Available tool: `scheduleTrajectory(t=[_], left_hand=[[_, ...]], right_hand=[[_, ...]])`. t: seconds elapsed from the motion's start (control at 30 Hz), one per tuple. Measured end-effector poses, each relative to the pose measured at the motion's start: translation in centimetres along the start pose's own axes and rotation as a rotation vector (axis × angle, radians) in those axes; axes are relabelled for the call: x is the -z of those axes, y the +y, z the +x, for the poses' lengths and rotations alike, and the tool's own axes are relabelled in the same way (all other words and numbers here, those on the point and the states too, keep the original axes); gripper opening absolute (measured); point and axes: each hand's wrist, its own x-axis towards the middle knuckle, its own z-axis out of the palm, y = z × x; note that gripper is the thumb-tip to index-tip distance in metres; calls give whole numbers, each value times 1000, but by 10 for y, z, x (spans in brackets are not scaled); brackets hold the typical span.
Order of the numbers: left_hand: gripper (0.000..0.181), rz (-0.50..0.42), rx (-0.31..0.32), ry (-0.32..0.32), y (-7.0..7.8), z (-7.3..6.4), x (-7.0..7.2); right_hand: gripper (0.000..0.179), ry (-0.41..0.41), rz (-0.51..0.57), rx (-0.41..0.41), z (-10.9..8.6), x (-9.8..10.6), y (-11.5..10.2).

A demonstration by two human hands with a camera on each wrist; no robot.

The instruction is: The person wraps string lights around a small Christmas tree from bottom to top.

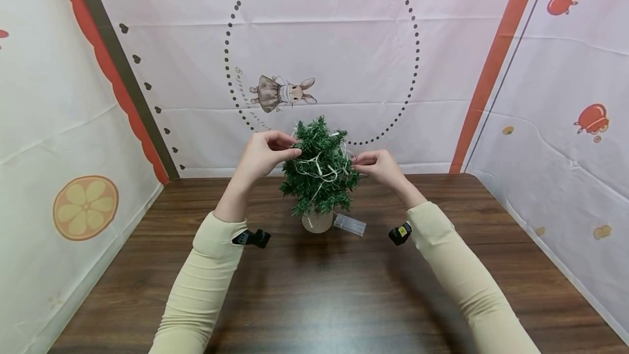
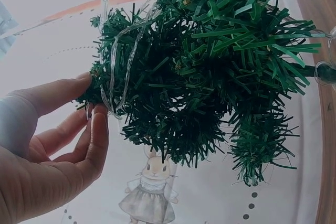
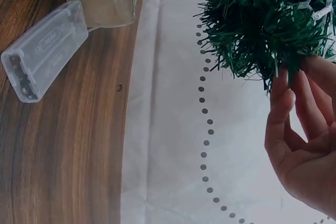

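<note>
A small artificial Christmas tree [image 1: 314, 179] stands upright on the table in a pale round base [image 1: 316, 222]. A clear-wired string of lights [image 1: 319, 168] winds loosely about its branches. On the tree's left, my left hand [image 1: 262, 152] pinches a branch tip [image 2: 90, 94] between thumb and fingers, with the light wire [image 2: 113, 77] running close by the fingertips. My right hand [image 1: 380, 167] holds a branch tip [image 3: 278, 66] on the other side; the green needles partly hide its fingertips. Beside the base lies a clear battery box [image 3: 47, 51], its wire leading toward the base.
The brown wooden table [image 1: 314, 299] carries the tree near its far edge. Printed cloth [image 1: 324, 53] with a rabbit figure hangs right behind it, and more cloth [image 1: 555, 124] flanks both sides. Each wrist bears a small black camera [image 1: 400, 232].
</note>
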Motion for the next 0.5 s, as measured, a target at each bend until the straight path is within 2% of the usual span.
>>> scheduleTrajectory(t=[0.5], left_hand=[[29,-14,-2,13,-1,-1,-1]], right_hand=[[27,-77,6,29,-1,8,7]])
